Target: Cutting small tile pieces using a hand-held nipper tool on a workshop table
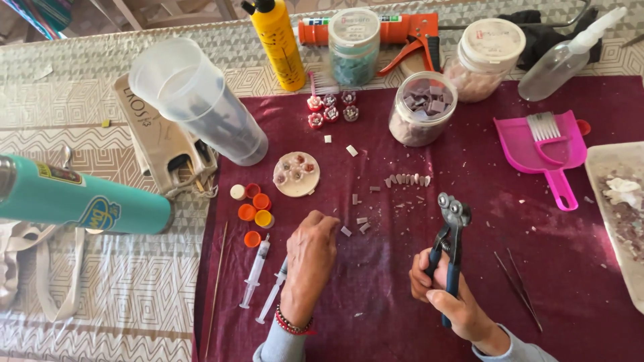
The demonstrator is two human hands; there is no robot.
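My right hand (446,295) grips blue-handled wheeled tile nippers (451,234), jaws pointing up and away from me. My left hand (310,258) rests on the maroon cloth (550,241), fingers curled with fingertips close to small pale tile pieces (355,224); whether it pinches one I cannot tell. A row of cut pale tile slivers (406,179) lies beyond the nippers. A round cream disc (296,174) with small flower-shaped mosaic pieces sits above my left hand.
Two syringes (263,276), orange and yellow caps (256,209), a thin stick (216,288) at left. A teal bottle (80,199), clear plastic tube (198,100), yellow bottle (278,43), tile jars (421,107), pink dustpan (547,151), tweezers (518,288), grey tray (620,208).
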